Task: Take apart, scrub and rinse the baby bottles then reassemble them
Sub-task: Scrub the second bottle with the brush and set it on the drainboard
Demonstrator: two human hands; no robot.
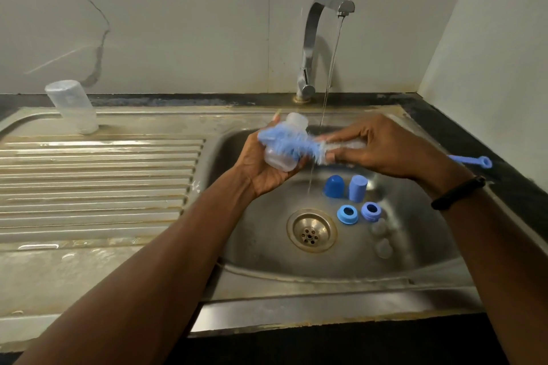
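A: What are your hands doing over the sink (225, 145)?

B: Your left hand (262, 167) is curling its grip around a clear bottle (281, 154); your right hand (382, 148) is pinching the brush (299, 145) across it, under water running from the tap (323, 38).

A: And the other parts?

B: Two caps (334, 186), two rings (347, 214) and two clear teats (379, 227) are lying in the basin; a second bottle (72, 107) is standing upended on the drainboard (89, 187).
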